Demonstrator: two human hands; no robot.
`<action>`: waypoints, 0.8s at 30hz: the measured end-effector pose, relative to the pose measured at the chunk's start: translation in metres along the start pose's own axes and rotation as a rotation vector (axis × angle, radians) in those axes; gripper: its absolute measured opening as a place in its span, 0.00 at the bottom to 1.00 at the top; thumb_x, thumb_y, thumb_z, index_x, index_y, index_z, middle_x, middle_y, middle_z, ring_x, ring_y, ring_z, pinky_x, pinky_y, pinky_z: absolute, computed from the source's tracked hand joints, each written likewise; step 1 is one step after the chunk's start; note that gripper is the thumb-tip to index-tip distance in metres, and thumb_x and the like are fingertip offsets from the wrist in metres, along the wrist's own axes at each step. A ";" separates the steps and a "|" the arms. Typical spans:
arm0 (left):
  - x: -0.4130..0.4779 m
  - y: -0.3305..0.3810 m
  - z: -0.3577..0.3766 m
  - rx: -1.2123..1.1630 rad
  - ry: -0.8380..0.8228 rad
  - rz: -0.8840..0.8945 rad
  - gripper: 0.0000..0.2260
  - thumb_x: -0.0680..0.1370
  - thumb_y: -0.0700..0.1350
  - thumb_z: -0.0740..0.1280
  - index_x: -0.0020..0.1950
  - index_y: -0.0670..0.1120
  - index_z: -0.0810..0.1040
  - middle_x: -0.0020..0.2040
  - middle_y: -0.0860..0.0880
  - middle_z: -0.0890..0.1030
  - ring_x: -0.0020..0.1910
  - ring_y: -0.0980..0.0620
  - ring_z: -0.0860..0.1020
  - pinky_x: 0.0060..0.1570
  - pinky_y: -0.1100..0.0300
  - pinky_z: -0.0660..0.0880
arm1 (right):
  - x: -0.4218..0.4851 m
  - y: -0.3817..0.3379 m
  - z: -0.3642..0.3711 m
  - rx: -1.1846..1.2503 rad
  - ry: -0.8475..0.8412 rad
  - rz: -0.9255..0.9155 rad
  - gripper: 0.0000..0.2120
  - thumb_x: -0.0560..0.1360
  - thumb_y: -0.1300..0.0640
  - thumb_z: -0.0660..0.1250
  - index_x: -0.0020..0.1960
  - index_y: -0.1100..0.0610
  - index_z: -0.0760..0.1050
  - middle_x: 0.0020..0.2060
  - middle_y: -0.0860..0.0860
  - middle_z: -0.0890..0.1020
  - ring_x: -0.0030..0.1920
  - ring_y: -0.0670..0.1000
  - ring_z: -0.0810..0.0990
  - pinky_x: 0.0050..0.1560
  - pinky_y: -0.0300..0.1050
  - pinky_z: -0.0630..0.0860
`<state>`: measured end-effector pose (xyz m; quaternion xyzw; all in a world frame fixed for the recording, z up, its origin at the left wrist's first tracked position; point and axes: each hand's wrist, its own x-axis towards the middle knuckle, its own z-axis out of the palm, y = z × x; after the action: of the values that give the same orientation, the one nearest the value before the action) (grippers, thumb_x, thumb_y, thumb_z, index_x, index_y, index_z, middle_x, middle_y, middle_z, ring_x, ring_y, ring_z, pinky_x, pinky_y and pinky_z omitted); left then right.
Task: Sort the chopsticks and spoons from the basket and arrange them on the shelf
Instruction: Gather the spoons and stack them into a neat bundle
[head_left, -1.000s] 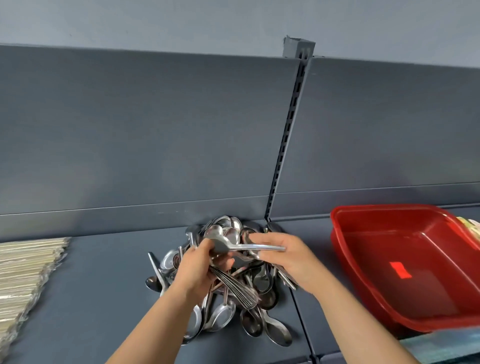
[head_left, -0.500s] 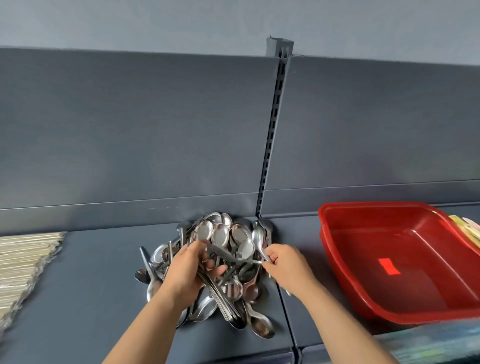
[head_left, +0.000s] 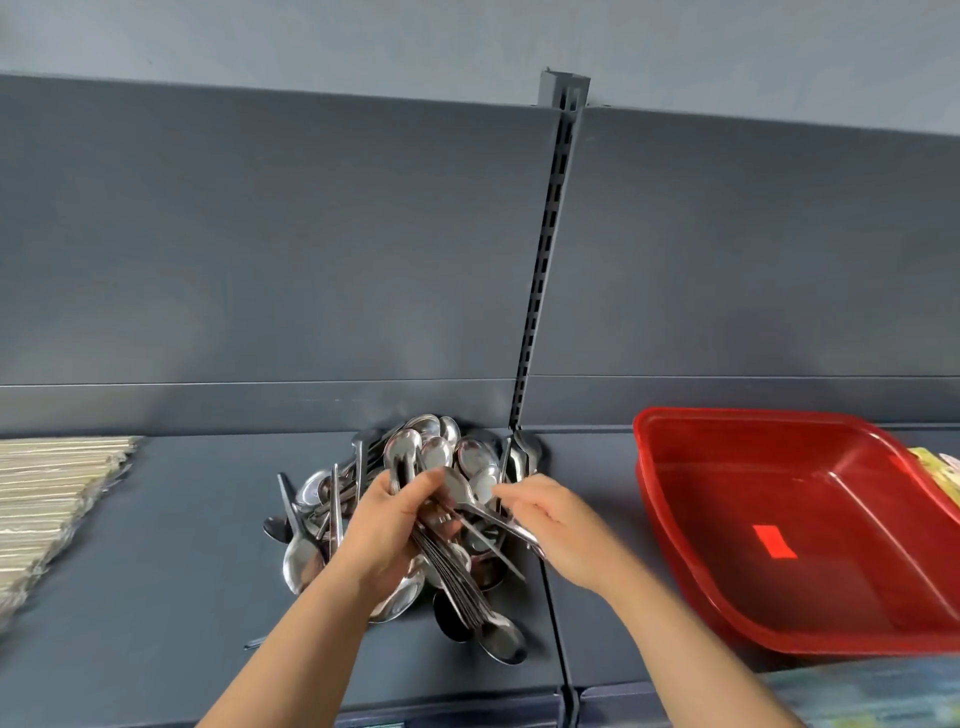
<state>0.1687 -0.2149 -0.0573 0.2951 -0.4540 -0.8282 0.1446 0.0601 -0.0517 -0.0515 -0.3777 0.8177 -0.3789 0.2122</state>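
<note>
Gripped a bundle of spoons (head_left: 451, 574) in the left hand (head_left: 384, 527), with fingers and thumb curled round it just below the bowls and the handles slanting down toward the right. Held that bundle low over the pile of spoons (head_left: 470, 457); could not tell whether touching it or just clear of it. Closed the right hand (head_left: 553, 525) over a single spoon (head_left: 460, 486), with curled fingers on the handle, the bowl lying up and left against the bundle, and the handle end poking out beneath the palm. Brought both hands close together, just in front of the pile.

Found the pile heaped on the dark grey shelf (head_left: 156, 571), pushed against the back panel (head_left: 260, 260) at the foot of the slotted post (head_left: 545, 270), with bowls facing many ways and a few spoons splayed out toward the left and the near edge.

Saw the chopsticks (head_left: 52, 493) stacked in a pale layer at the left end of the same shelf, well apart from the spoons. Saw the red basket (head_left: 691, 499) on the right part of the shelf, near the right hand but apart from it, with a red label (head_left: 774, 540) on its floor.
</note>
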 end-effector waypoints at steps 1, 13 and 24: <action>-0.001 0.001 -0.004 0.000 0.013 0.009 0.15 0.75 0.42 0.70 0.57 0.37 0.73 0.38 0.40 0.79 0.33 0.47 0.77 0.34 0.54 0.79 | -0.002 0.007 -0.002 -0.055 0.082 0.020 0.12 0.80 0.56 0.59 0.54 0.49 0.81 0.47 0.47 0.77 0.49 0.45 0.76 0.52 0.40 0.70; -0.006 -0.009 -0.013 -0.100 0.055 -0.036 0.18 0.69 0.49 0.76 0.52 0.44 0.74 0.37 0.45 0.74 0.30 0.49 0.77 0.37 0.51 0.80 | -0.010 0.015 0.001 -0.089 0.239 -0.039 0.11 0.79 0.61 0.64 0.58 0.56 0.82 0.35 0.43 0.75 0.36 0.40 0.75 0.41 0.31 0.69; 0.012 0.001 -0.007 -0.050 0.053 0.083 0.05 0.81 0.41 0.62 0.56 0.44 0.72 0.36 0.43 0.71 0.27 0.49 0.75 0.36 0.47 0.80 | 0.013 0.007 -0.004 0.018 0.088 0.047 0.17 0.78 0.55 0.62 0.30 0.54 0.69 0.28 0.51 0.68 0.31 0.48 0.63 0.35 0.44 0.63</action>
<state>0.1633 -0.2263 -0.0636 0.2940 -0.4412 -0.8244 0.1981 0.0463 -0.0567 -0.0549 -0.3396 0.8314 -0.3975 0.1884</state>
